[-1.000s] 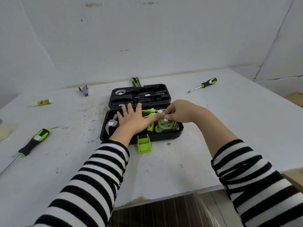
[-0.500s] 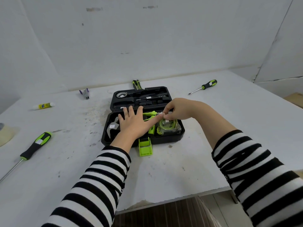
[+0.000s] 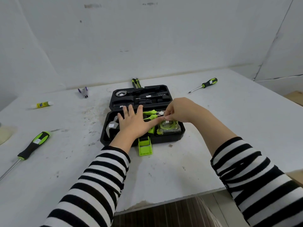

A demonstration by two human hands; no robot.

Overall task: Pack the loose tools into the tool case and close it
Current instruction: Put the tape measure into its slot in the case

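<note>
The black tool case (image 3: 170, 138) lies open mid-table, its lid (image 3: 141, 97) flat behind it and its green latch (image 3: 145, 147) sticking out in front. My left hand (image 3: 132, 123) rests flat with fingers spread on the tools in the lower tray, beside a hammer head (image 3: 111, 126). My right hand (image 3: 178, 110) pinches the metal end of the green-handled pliers (image 3: 150, 113), just above the green tape measure (image 3: 168, 127) in the right compartment. Loose screwdrivers lie at the left (image 3: 33, 145) and back right (image 3: 209, 82). A utility knife (image 3: 136, 82) lies behind the lid.
A glue stick (image 3: 43, 104) and a small purple-handled tool (image 3: 84, 92) lie at the back left. A tape roll (image 3: 4, 133) shows at the left edge. The table's front edge (image 3: 164, 202) runs below my sleeves, with brown floor beyond it.
My right hand's fingertips shifted slightly from the top of the tape measure toward the pliers' end. My left hand stays flat on the tray. The view has tilted a little.
</note>
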